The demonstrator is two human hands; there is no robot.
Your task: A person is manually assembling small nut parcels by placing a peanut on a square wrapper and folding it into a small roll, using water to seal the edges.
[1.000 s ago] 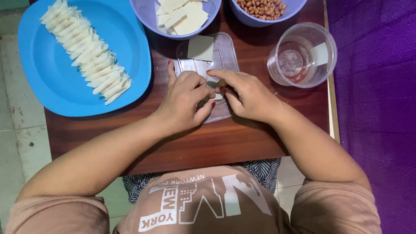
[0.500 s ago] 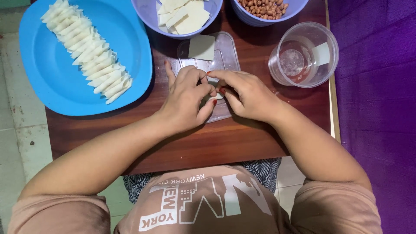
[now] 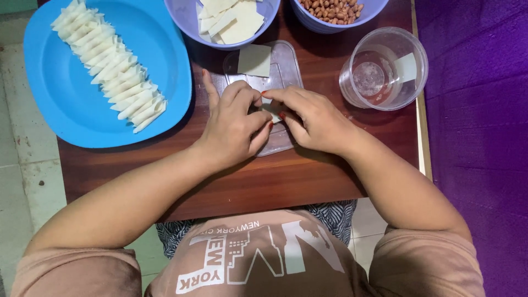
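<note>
- A wooden table [image 3: 341, 181] stands over pale floor tiles, purple cloth alongside.
- Left hand [image 3: 234, 129] and right hand [image 3: 313, 118] pinch a small pale wrapper [image 3: 272, 113], mostly hidden, above a clear board [image 3: 286, 71].
- Folded rolls [image 3: 110, 66] line a blue plate [image 3: 66, 115].
</note>
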